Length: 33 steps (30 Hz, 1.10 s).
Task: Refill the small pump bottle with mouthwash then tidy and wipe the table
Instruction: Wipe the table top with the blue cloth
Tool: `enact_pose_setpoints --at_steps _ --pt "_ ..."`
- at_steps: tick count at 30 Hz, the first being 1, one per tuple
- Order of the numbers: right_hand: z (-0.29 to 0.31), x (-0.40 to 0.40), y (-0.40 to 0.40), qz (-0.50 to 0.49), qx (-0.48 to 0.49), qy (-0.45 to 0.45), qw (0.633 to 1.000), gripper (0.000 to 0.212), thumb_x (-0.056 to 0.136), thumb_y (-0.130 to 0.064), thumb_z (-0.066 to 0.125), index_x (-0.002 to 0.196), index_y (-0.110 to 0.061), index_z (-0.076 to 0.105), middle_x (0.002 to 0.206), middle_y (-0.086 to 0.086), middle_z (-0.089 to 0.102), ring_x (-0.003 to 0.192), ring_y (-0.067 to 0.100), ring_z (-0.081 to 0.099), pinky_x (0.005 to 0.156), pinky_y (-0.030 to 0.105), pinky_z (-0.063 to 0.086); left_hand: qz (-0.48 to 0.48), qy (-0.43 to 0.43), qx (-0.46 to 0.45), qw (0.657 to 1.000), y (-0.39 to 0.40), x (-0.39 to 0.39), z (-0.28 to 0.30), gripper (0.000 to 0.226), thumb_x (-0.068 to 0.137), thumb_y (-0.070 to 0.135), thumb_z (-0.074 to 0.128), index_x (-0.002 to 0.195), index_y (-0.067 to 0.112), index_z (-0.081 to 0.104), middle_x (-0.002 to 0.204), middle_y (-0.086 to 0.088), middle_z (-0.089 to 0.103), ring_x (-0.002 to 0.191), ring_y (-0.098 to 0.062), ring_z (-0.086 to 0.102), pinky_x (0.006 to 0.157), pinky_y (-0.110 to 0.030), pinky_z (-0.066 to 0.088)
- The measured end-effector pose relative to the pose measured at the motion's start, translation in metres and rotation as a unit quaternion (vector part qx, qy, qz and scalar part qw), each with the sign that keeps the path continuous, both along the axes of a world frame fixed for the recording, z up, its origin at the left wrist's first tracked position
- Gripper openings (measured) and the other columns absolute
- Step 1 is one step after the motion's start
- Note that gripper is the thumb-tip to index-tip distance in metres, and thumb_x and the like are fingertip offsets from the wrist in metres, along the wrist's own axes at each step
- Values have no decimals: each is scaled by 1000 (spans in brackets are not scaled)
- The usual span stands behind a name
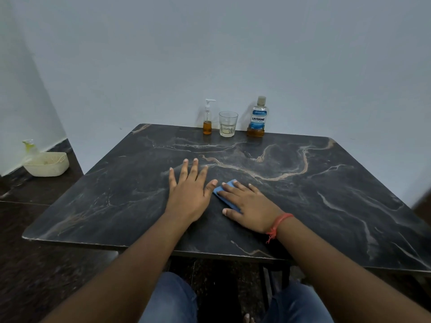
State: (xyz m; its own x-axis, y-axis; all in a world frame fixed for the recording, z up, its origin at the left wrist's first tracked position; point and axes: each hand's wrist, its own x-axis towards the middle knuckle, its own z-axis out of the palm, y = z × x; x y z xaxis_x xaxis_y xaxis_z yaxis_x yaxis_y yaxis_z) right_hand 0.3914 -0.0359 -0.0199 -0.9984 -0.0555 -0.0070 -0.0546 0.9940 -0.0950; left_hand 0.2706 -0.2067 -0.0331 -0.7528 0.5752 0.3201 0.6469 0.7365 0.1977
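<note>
Right hand (250, 203) flat on blue cloth (225, 194)

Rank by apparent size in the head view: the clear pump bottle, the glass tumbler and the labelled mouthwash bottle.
1. Labelled mouthwash bottle, tallest and widest.
2. and 3. Unsure: clear pump bottle is taller but slim; glass tumbler is shorter but wider.
All three stand in one row by the wall, so nearness hardly skews this.

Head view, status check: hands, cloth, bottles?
Left hand flat on table, open. Right hand pressing blue cloth. Pump bottle, glass, mouthwash bottle upright at back edge. Nothing obstructing.
</note>
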Motion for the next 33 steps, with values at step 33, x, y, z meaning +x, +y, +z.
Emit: enact_pose_setpoints --at_steps 33 --pt "-10 -412 -33 -261 -51 41 963 56 100 -45 20 152 -23 25 163 3 14 149 34 5 118 57 7 71 22 -12 997 -45 -161 -16 78 92 67 4 161 29 4 170 -2 -12 153 -25 -24 121 -60 -10"
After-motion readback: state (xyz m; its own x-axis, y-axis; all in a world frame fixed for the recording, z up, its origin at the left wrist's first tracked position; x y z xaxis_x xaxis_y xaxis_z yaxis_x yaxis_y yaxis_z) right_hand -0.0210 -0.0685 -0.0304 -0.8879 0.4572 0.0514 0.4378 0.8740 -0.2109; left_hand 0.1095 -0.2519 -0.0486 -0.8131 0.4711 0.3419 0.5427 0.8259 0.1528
